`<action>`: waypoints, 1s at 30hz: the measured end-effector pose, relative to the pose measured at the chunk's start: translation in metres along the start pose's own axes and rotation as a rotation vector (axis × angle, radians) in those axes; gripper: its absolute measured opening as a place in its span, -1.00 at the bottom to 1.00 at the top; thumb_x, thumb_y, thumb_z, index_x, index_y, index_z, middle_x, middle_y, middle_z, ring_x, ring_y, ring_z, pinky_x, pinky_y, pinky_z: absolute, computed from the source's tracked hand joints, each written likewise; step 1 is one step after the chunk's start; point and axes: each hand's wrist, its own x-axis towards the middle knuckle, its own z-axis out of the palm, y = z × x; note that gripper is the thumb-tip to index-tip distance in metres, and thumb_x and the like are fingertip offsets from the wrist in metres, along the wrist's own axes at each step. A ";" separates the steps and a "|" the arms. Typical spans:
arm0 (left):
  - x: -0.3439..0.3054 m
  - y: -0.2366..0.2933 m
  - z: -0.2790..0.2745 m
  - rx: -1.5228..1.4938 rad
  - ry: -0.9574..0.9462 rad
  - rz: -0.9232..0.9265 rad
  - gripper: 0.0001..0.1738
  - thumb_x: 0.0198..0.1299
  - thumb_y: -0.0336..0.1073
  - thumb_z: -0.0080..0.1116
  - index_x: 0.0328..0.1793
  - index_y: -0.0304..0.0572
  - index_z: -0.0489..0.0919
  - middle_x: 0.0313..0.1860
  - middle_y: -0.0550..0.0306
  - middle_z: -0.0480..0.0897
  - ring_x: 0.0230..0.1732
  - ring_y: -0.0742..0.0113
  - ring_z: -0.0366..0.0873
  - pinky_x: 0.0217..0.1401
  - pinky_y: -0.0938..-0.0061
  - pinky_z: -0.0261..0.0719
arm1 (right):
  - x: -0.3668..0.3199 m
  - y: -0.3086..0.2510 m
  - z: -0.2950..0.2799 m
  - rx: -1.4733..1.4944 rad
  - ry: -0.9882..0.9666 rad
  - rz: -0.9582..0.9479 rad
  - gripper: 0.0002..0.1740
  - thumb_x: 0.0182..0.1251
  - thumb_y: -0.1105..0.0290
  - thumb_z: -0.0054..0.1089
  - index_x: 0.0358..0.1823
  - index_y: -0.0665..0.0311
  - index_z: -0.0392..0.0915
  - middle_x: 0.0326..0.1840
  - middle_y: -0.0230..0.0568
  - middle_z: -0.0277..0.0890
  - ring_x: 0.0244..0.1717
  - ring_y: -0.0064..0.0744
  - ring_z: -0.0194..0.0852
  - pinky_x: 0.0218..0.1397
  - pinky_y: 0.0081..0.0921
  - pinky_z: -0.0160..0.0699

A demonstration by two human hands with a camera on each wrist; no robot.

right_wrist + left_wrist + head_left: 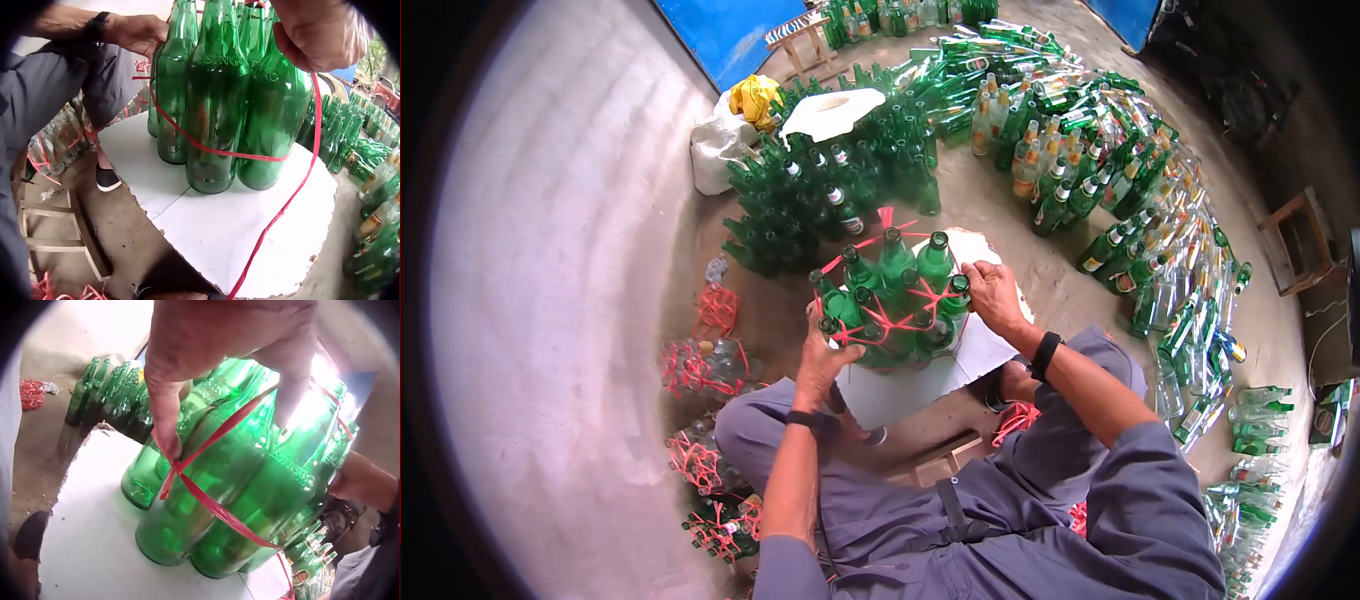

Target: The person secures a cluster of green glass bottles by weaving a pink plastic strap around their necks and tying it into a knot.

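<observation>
A cluster of green bottles (895,265) stands upright on a white board (920,385), red twine (887,322) running around the bottles and between their necks. On the cluster's left side, my left hand (825,360) grips the outer bottles; in the left wrist view its fingers (165,422) reach down to where the red twine (215,509) crosses. My right hand (997,298) is at the right side by a bottle neck, fingers curled on the twine. A loose length of red twine (273,226) hangs below the right hand (322,37) in the right wrist view, its fingertips partly hidden.
Many standing green bottles (785,215) fill the back left, with a white piece (830,116) on top. A long pile of bottles (1170,220) curves along the right. Twine-tied bundles (700,370) lie at the left. A wooden frame (78,231) is near the legs.
</observation>
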 end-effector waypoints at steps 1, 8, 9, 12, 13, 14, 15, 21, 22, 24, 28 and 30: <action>0.006 0.003 -0.005 -0.004 0.001 0.001 0.01 -0.13 -0.46 0.46 0.56 -0.28 0.30 0.14 0.19 0.60 0.09 0.34 0.57 0.19 0.41 0.58 | -0.003 -0.001 0.001 0.047 -0.001 0.011 -0.59 0.53 0.25 0.09 -0.42 0.46 0.57 -0.61 0.04 0.44 -0.55 -0.26 0.37 -0.32 -0.23 0.44; 0.046 0.011 -0.024 -0.282 -0.141 -0.311 0.22 -0.15 -0.56 0.38 0.76 -0.17 0.10 0.11 0.22 0.60 0.06 0.34 0.55 0.16 0.41 0.59 | -0.032 -0.008 0.008 0.058 0.021 0.033 -0.59 0.57 0.25 0.06 -0.38 0.47 0.57 -0.64 -0.07 0.38 -0.57 -0.41 0.32 -0.36 -0.28 0.43; 0.049 0.008 -0.024 -0.282 -0.142 -0.307 0.22 -0.15 -0.56 0.38 0.76 -0.17 0.10 0.11 0.22 0.60 0.06 0.34 0.55 0.16 0.41 0.59 | -0.036 -0.009 0.009 0.057 0.015 0.012 -0.60 0.58 0.26 0.05 -0.34 0.47 0.59 -0.63 -0.09 0.38 -0.56 -0.43 0.33 -0.37 -0.30 0.44; 0.054 0.006 -0.023 -0.307 -0.130 -0.280 0.18 -0.15 -0.56 0.38 0.73 -0.21 0.15 0.06 0.24 0.63 0.03 0.36 0.55 0.14 0.43 0.58 | -0.044 -0.016 0.005 0.134 -0.024 -0.002 -0.60 0.63 0.22 0.05 -0.30 0.42 0.59 -0.60 -0.22 0.43 -0.62 -0.52 0.42 -0.45 -0.41 0.47; 0.053 0.009 -0.022 -0.297 -0.123 -0.269 0.10 -0.12 -0.54 0.38 0.69 -0.23 0.23 0.03 0.24 0.64 0.01 0.35 0.55 0.13 0.44 0.58 | -0.047 -0.022 0.002 0.176 -0.075 0.080 -0.60 0.63 0.22 -0.01 -0.17 0.45 0.61 -0.58 -0.04 0.42 -0.55 -0.43 0.43 -0.31 -0.27 0.52; 0.051 0.011 -0.022 -0.286 -0.117 -0.261 0.03 -0.10 -0.52 0.39 0.64 -0.24 0.30 0.01 0.24 0.65 0.00 0.35 0.56 0.12 0.46 0.58 | -0.047 -0.026 -0.002 0.143 -0.124 0.095 -0.61 0.64 0.20 -0.02 -0.11 0.43 0.60 -0.49 0.01 0.50 -0.45 -0.26 0.53 -0.20 -0.24 0.57; 0.049 0.013 -0.023 -0.279 -0.116 -0.263 0.03 -0.10 -0.52 0.39 0.64 -0.24 0.30 0.01 0.24 0.65 0.00 0.35 0.56 0.12 0.46 0.58 | -0.043 -0.020 -0.005 0.150 -0.127 0.096 -0.61 0.64 0.20 -0.02 -0.11 0.43 0.60 -0.49 0.01 0.50 -0.45 -0.26 0.53 -0.20 -0.24 0.57; 0.030 0.023 -0.038 -0.051 -0.160 -0.489 -0.36 0.12 -0.36 0.38 0.40 -0.21 0.57 0.02 0.17 0.69 0.00 0.40 0.60 0.07 0.38 0.58 | -0.031 0.002 -0.016 -0.084 -0.149 -0.428 -0.67 0.66 0.25 0.06 0.03 0.43 0.62 -0.27 -0.13 0.62 -0.36 -0.35 0.59 -0.15 -0.36 0.65; 0.027 0.025 -0.038 -0.067 -0.061 -0.504 -0.44 0.15 -0.35 0.36 0.32 -0.26 0.60 -0.03 0.17 0.70 -0.07 0.40 0.62 0.01 0.45 0.59 | -0.031 0.003 -0.018 -0.078 -0.148 -0.429 -0.67 0.66 0.25 0.06 0.03 0.43 0.62 -0.27 -0.13 0.62 -0.36 -0.35 0.59 -0.15 -0.36 0.65; 0.019 0.025 -0.041 -0.077 0.034 -0.516 -0.51 0.17 -0.33 0.35 0.25 -0.31 0.63 -0.08 0.17 0.71 -0.14 0.40 0.64 -0.05 0.52 0.60 | -0.030 0.004 -0.022 -0.198 -0.178 -0.528 -0.69 0.66 0.29 0.06 0.09 0.41 0.63 -0.20 -0.13 0.64 -0.34 -0.35 0.60 -0.17 -0.37 0.66; 0.011 0.036 -0.039 0.099 0.307 -0.255 -0.71 0.30 -0.39 0.25 0.12 -0.34 0.67 -0.07 0.12 0.73 -0.13 0.39 0.67 -0.07 0.49 0.61 | -0.029 -0.006 -0.018 -0.031 -0.183 -0.406 -0.68 0.64 0.27 0.10 0.05 0.41 0.66 -0.35 -0.18 0.60 -0.41 -0.43 0.55 -0.27 -0.37 0.62; 0.006 0.076 -0.026 0.247 0.377 -0.064 -0.82 0.40 -0.47 0.15 0.02 -0.36 0.70 -0.09 0.10 0.75 -0.13 0.40 0.67 -0.06 0.46 0.62 | -0.023 -0.016 -0.021 -0.040 -0.250 -0.038 -0.70 0.49 0.24 0.19 -0.04 0.29 0.77 -0.31 0.04 0.73 -0.28 -0.05 0.70 -0.09 -0.20 0.64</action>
